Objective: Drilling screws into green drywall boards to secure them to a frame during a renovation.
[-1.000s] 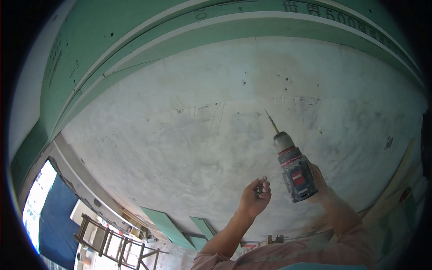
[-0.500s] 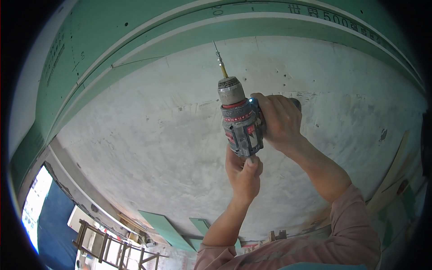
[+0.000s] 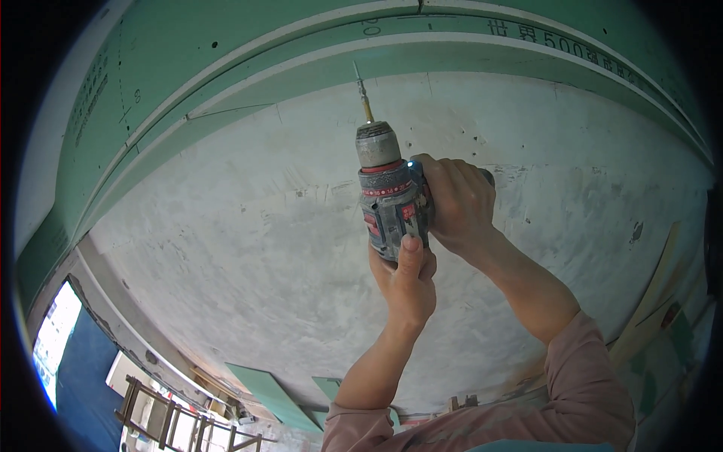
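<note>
Drill (image 3: 392, 200) points upward in front of the pale wall (image 3: 263, 256), its bit (image 3: 366, 102) reaching across the green board (image 3: 467, 56) overhead; whether the tip touches cannot be told. The right hand (image 3: 458, 200) grips the handle, and the left hand (image 3: 407, 279) wraps the rear, thumb laid up along the casing. One second ago the drill sat lower and farther right, and the left hand was apart from it; the thumb has risen since the last frame. Large dark characters and digits run along the board, small pale digits ring the drill's red collar (image 3: 385, 192), and red label patches mark its casing.
</note>
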A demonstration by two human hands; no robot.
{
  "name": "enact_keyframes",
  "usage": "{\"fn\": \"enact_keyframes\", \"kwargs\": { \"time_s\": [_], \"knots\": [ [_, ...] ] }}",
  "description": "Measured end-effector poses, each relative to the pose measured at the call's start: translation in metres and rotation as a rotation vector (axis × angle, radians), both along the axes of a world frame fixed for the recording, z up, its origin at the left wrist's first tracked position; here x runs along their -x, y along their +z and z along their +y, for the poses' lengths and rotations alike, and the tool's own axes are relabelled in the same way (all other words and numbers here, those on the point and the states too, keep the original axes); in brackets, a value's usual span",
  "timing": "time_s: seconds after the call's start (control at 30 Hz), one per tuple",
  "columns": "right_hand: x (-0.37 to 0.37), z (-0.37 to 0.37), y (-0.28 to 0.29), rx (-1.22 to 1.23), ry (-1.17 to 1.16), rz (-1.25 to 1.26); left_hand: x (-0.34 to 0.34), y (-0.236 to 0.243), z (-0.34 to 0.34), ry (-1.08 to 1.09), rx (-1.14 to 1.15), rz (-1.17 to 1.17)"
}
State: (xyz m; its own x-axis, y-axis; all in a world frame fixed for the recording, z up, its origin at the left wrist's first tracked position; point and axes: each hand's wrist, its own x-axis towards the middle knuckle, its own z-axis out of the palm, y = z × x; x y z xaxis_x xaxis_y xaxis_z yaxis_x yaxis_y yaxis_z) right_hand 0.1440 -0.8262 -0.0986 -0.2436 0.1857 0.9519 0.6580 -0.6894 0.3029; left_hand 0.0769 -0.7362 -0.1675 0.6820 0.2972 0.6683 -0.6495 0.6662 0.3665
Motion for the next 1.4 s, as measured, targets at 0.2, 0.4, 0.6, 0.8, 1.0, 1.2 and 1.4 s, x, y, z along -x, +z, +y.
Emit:
{"fn": "enact_keyframes", "kwargs": {
  "time_s": [0.2, 0.4, 0.6, 0.8, 1.0, 1.2, 1.4],
  "knots": [
    [0.001, 0.003, 0.002, 0.0, 0.0, 0.024, 0.007, 0.01, 0.002, 0.092, -0.049, 0.069],
    [-0.004, 0.006, -0.001, -0.009, 0.023, 0.035, 0.007, 0.008, 0.004, 0.155, -0.084, 0.095],
    [-0.007, 0.009, 0.003, -0.013, 0.056, 0.02, 0.001, 0.009, 0.006, 0.181, -0.112, 0.053],
    [-0.013, 0.009, 0.007, -0.02, 0.045, -0.031, -0.007, 0.012, 0.007, 0.237, -0.158, 0.044],
    [-0.01, 0.007, 0.008, 0.024, 0.025, 0.04, 0.001, 0.019, 0.004, 0.293, -0.165, 0.097],
    [-0.006, 0.008, 0.016, 0.009, -0.014, 0.044, 0.008, 0.031, 0.007, 0.246, -0.186, 0.1],
    [-0.004, 0.008, 0.022, 0.011, -0.033, 0.062, 0.007, 0.038, 0.008, 0.208, -0.189, 0.094]
  ]
}}
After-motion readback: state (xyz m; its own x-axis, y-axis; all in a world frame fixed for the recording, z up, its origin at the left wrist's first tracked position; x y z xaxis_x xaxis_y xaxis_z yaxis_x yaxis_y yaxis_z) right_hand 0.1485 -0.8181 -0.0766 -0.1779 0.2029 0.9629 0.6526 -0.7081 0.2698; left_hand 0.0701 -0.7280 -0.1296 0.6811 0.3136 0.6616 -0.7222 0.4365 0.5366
